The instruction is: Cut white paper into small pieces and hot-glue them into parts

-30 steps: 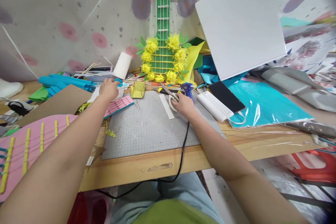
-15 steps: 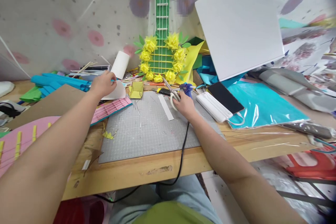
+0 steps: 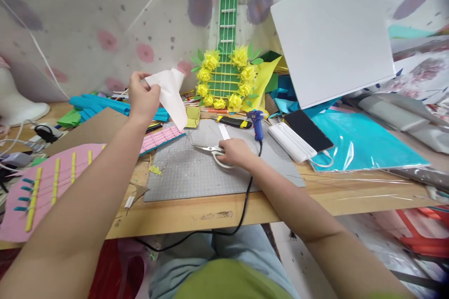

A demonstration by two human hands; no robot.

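Note:
My left hand pinches a sheet of white paper by its upper left corner, and the sheet hangs curled above the back left of the grey cutting mat. Over the middle of the mat, my right hand grips white-handled scissors, with the blades pointing left and slightly apart. A white strip lies just behind my right hand. Behind it is a black and yellow utility knife. To the right stands a blue glue gun, its black cable running beneath my right forearm.
A green guitar shape with yellow flowers leans at the back. Pink guitar-shaped pieces lie left. A white power strip, black phone and turquoise package lie right. A large white board leans behind.
My left hand has lifted the white paper off the clutter. My right hand has brought the scissors down and left, turning the blades leftward. The view has shifted slightly left.

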